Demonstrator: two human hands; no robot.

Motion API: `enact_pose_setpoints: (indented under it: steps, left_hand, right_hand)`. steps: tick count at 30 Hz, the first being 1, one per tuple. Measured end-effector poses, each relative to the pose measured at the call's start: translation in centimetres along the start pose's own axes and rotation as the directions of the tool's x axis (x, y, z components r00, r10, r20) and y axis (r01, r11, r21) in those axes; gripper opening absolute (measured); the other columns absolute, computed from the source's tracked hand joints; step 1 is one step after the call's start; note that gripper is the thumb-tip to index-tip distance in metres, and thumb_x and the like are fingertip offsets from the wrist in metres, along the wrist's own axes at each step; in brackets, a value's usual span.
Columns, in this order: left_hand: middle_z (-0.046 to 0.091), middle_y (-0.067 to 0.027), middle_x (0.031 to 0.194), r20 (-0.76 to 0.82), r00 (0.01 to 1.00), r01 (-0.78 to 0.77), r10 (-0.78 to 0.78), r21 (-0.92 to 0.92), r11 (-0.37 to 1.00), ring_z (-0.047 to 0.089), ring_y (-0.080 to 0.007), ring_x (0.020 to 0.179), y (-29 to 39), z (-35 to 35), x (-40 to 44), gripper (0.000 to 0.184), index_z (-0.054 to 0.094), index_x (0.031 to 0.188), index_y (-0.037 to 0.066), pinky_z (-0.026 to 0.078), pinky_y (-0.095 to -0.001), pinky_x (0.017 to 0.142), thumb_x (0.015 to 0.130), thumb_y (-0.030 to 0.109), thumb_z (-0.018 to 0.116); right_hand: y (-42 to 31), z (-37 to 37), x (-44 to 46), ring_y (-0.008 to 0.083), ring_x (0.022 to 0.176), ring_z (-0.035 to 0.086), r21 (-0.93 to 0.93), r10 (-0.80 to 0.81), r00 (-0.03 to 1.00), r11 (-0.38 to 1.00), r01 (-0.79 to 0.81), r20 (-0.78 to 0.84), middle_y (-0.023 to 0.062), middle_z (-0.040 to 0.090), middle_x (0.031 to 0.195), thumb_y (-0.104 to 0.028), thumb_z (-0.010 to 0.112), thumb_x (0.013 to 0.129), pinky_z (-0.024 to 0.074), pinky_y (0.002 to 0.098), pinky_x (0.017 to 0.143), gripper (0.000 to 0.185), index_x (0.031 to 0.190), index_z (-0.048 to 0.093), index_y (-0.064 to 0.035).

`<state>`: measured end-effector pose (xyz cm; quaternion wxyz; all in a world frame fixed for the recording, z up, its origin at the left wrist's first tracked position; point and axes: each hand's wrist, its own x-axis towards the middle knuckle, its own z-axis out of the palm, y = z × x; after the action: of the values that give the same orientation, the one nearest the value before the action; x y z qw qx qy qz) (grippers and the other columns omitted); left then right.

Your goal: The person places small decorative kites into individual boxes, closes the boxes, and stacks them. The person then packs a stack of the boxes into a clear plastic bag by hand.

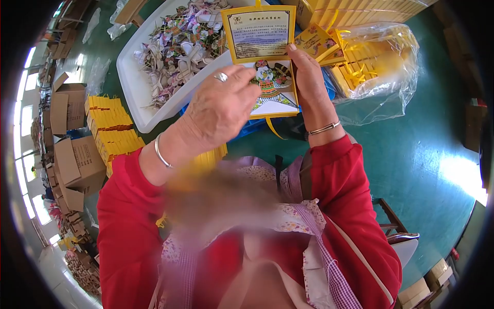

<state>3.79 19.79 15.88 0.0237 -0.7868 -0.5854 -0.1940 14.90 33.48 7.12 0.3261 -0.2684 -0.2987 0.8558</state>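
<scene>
In my right hand [309, 72] is a small yellow gift box [296, 107], gripped along its right side with the thumb near the hinge. Its lid [261, 33] stands raised, with a white printed panel of text inside. A colourful costumed figure [268, 88] lies in the white inner tray. My left hand [221, 105] is closed, its bent fingers over the left part of the tray and against the figure's edge. The fingertips are partly hidden, so what they pinch is unclear.
Behind the box stands a white plastic tub [127, 77] heaped with small coloured pieces. To the right, yellow boxes [368, 56] sit in a clear plastic bag [399, 98]. More yellow boxes [110, 126] are stacked at left, near open cardboard cartons [77, 162].
</scene>
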Motion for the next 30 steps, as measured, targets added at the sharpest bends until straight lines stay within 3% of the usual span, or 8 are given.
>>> enact_pose_setpoints:
  steps: [6,10,12,13,16,20,25,30]
  left_hand:
    - [0.054,-0.0192,0.105,0.19,0.981,-0.014,0.041,-0.142,0.99,0.052,-0.0353,0.098,1.8,-0.6,-0.3,0.04,0.056,0.097,0.001,0.045,-0.0407,0.083,0.061,0.011,0.072]
    - [0.054,-0.0164,0.109,0.039,0.981,0.195,-0.192,-0.241,0.951,0.054,-0.0304,0.099,1.7,-3.2,-1.9,0.039,0.055,0.103,0.001,0.045,-0.0378,0.082,0.071,0.019,0.069]
    - [0.055,-0.0149,0.11,-0.066,0.883,0.4,-0.465,-0.413,0.818,0.055,-0.0266,0.098,1.2,-4.4,-3.9,0.039,0.054,0.107,0.001,0.045,-0.0362,0.081,0.078,0.024,0.065]
    - [0.055,-0.014,0.111,0.154,0.716,0.608,-0.681,-0.618,0.499,0.056,-0.0206,0.096,1.6,-5.3,-4.7,0.046,0.049,0.116,0.002,0.045,-0.0336,0.08,0.087,0.037,0.055]
    - [0.055,-0.0147,0.11,0.388,0.498,0.619,-0.775,-0.785,0.005,0.057,-0.0189,0.093,2.0,-5.7,-6.9,0.057,0.041,0.125,0.003,0.045,-0.0327,0.079,0.089,0.047,0.046]
    - [0.056,-0.0097,0.102,0.414,0.57,0.486,-0.71,-0.866,-0.116,0.057,-0.0154,0.088,4.3,-7.6,-7.9,0.071,0.039,0.125,0.0,0.046,-0.0266,0.075,0.084,0.058,0.046]
    - [0.059,-0.0113,0.101,0.15,0.489,0.325,-0.859,-0.945,0.02,0.059,-0.0149,0.089,5.9,-9.8,-11.3,0.039,0.044,0.119,-0.004,0.047,-0.0274,0.079,0.083,0.008,0.056]
    - [0.058,-0.0122,0.104,0.124,0.446,0.218,-0.886,-0.976,-0.027,0.057,-0.0147,0.095,5.7,-11.1,-16.1,0.036,0.045,0.117,-0.007,0.046,-0.0275,0.084,0.084,0.007,0.054]
  right_hand:
    - [0.3,0.3,-0.2,0.0145,0.072,0.059,0.0,-0.014,1.0,1.0,0.014,0.027,0.0102,0.061,0.085,-0.024,0.053,0.088,0.049,0.0283,0.064,0.027,0.091,0.056,0.0026]
    - [0.5,0.5,-0.7,0.0199,0.09,0.058,0.065,-0.003,0.996,0.998,-0.002,0.088,0.0132,0.059,0.102,-0.032,0.043,0.092,0.0469,0.0323,0.079,0.038,0.106,0.053,0.002]
    - [0.2,0.9,-1.5,0.0245,0.104,0.055,0.152,0.029,0.979,0.986,-0.061,0.204,0.0164,0.055,0.116,-0.036,0.035,0.093,0.0441,0.0361,0.089,0.047,0.12,0.045,0.0021]
    - [0.4,1.7,-2.0,0.0264,0.109,0.052,0.16,-0.03,0.995,0.987,0.013,0.1,0.0167,0.053,0.119,-0.039,0.038,0.091,0.0423,0.0384,0.092,0.051,0.125,0.042,0.0005]
    - [1.0,2.7,-4.0,0.0271,0.104,0.055,0.195,-0.009,0.965,0.98,-0.043,0.262,0.0153,0.055,0.115,-0.034,0.044,0.088,0.0441,0.0389,0.09,0.043,0.116,0.05,-0.0017]
    - [0.7,6.3,-7.4,0.0204,0.085,0.061,0.047,0.051,0.964,0.997,-0.065,0.26,0.0152,0.061,0.094,-0.01,0.054,0.081,0.049,0.0315,0.078,0.013,0.089,0.057,0.0]
    - [1.7,11.2,-11.4,0.0215,0.095,0.058,-0.073,-0.112,0.915,0.986,0.151,0.388,0.0186,0.059,0.106,-0.013,0.056,0.083,0.0459,0.0322,0.085,0.022,0.099,0.054,0.0018]
    - [2.0,10.4,-12.4,0.0171,0.088,0.058,-0.245,-0.004,0.879,0.96,0.138,0.476,0.0125,0.062,0.095,-0.016,0.052,0.085,0.0444,0.0271,0.075,0.023,0.099,0.055,0.0016]
